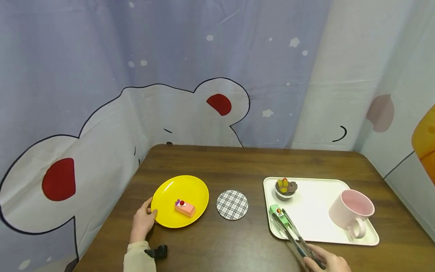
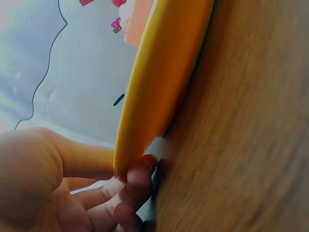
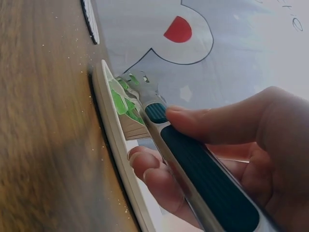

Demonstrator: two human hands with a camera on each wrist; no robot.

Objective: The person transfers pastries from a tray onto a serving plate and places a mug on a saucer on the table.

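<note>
My left hand (image 1: 144, 220) pinches the near-left rim of a yellow plate (image 1: 166, 204), thumb above and fingers below in the left wrist view. On that plate lies a pink toy cake slice (image 1: 185, 209) with a red berry on top. Metal tongs (image 3: 188, 169) with dark green grips are held in my right hand (image 1: 327, 260). Their tips reach down around a green toy cake slice (image 1: 274, 208) at the left end of a white tray (image 1: 314, 189). Whether the tips press on that cake, I cannot tell.
A chocolate cupcake (image 1: 284, 190) with fruit stands behind the green cake on the tray. At the tray's right end stands a pink mug (image 1: 346, 211). Between plate and tray lies a round checked coaster (image 1: 232, 205). A printed curtain (image 1: 190, 117) hangs behind the wooden table (image 1: 217, 245).
</note>
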